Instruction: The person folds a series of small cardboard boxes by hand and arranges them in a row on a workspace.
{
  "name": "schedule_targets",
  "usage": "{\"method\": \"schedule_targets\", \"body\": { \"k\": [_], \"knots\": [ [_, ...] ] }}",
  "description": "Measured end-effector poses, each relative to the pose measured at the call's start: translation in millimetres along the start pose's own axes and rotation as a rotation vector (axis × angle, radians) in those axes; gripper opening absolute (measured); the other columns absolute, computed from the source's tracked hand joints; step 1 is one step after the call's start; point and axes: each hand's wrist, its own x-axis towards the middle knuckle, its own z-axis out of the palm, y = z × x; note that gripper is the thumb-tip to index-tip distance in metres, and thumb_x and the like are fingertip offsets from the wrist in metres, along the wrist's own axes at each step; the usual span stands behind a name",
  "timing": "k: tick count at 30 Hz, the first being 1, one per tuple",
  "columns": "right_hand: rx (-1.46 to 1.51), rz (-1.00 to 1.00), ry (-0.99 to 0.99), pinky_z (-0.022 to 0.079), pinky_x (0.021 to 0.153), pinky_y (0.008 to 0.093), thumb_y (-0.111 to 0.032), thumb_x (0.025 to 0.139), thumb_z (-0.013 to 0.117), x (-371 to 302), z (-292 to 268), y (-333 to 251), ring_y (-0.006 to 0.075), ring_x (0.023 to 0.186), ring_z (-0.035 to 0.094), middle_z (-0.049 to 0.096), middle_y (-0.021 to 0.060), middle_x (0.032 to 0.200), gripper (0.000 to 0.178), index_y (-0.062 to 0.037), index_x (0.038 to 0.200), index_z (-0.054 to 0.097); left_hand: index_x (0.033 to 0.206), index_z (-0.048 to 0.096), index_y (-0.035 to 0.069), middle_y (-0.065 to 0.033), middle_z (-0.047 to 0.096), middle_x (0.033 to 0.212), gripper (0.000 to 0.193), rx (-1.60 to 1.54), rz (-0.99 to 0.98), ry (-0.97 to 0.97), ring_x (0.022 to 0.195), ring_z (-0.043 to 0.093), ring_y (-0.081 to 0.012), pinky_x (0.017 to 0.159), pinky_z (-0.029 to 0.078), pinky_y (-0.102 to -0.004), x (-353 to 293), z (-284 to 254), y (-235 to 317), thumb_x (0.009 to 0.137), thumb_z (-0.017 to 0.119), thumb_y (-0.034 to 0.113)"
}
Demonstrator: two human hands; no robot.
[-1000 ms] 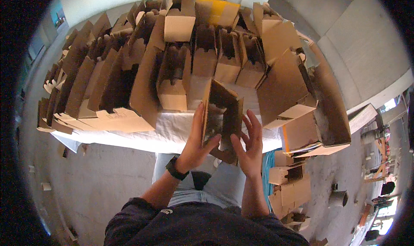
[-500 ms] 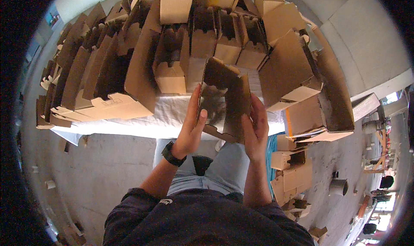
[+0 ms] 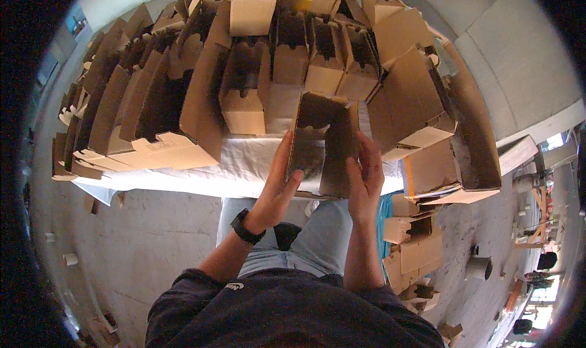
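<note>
An open-topped cardboard box [image 3: 340, 149] with a dark inside is held between my two hands, over the near edge of the white-covered table. My left hand [image 3: 278, 189] grips its left wall, thumb up along the near corner. On the opposite wall, my right hand [image 3: 366, 177] has its thumb on the near side and its fingers along the outside. The box's far end lies close to the row of small open boxes, and its underside is hidden from me.
Long open cardboard boxes [image 3: 201, 116] stand packed on the left of the white cloth [image 3: 241, 159]. Small open boxes [image 3: 244, 107] form the middle rows. A larger box [image 3: 412, 97] leans at the right. More cardboard boxes [image 3: 421, 253] are stacked low by my right side, near a pipe piece [image 3: 479, 267].
Both hands have carried the box slightly to the right. It now sits lower and less tilted, with its near edge closer to level.
</note>
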Motion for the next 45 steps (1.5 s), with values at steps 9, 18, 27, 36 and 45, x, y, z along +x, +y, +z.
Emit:
{"method": "schedule_targets", "body": {
  "k": [9, 18, 27, 36, 45],
  "knots": [
    [0.08, -0.033, -0.05, 0.036, 0.105, 0.0385, 0.0, 0.091, 0.052, -14, -5, 3, 0.0256, 0.13, 0.042, 0.041, 0.0159, 0.142, 0.039, -0.0009, 0.13, 0.048, 0.148, 0.009, -0.001, -0.0173, 0.012, 0.154, 0.066, 0.044, 0.005, 0.029, 0.143, 0.012, -0.0286, 0.115, 0.011, -0.0368, -4, 10, -4, 0.097, 0.043, 0.023],
    [-0.271, -0.174, 0.06, 0.043, 0.093, 0.0286, -0.001, 0.093, 0.051, 2, -7, -10, 0.0186, 0.113, 0.055, 0.058, 0.0141, 0.125, 0.02, -0.0039, 0.106, 0.065, 0.148, 0.011, -0.001, -0.0182, 0.014, 0.154, 0.062, 0.024, 0.022, 0.077, 0.144, 0.011, -0.0293, 0.115, 0.01, -0.0374, 8, 11, 5, 0.097, 0.04, 0.019],
    [-0.207, -0.186, -0.005, 0.052, 0.078, 0.0282, -0.007, 0.088, 0.063, 81, 8, 12, 0.017, 0.1, 0.063, 0.064, 0.0098, 0.115, 0.016, -0.0059, 0.103, 0.067, 0.148, 0.012, 0.002, -0.0131, 0.016, 0.155, 0.057, 0.065, 0.056, 0.136, 0.143, 0.015, -0.0228, 0.114, 0.013, -0.0333, 47, -1, -2, 0.101, 0.038, 0.02],
    [0.033, -0.223, -0.004, 0.036, 0.104, 0.0389, -0.013, 0.089, 0.062, 41, 9, 17, 0.0269, 0.124, 0.048, 0.052, 0.0167, 0.132, 0.033, -0.0036, 0.121, 0.058, 0.148, 0.011, 0.002, -0.0127, 0.014, 0.155, 0.057, 0.161, 0.093, 0.166, 0.143, 0.012, -0.0213, 0.115, 0.012, -0.0323, 46, -5, -5, 0.102, 0.037, 0.021],
    [-0.337, -0.387, -0.062, 0.025, 0.111, 0.0481, -0.012, 0.083, 0.064, -22, 1, 37, 0.0363, 0.138, 0.027, 0.027, 0.021, 0.149, 0.052, -0.0085, 0.132, 0.047, 0.148, 0.012, 0.002, -0.0129, 0.015, 0.155, 0.058, 0.109, 0.087, 0.148, 0.143, 0.013, -0.0212, 0.115, 0.012, -0.0321, 48, -3, -4, 0.102, 0.038, 0.024]
  ]
}}
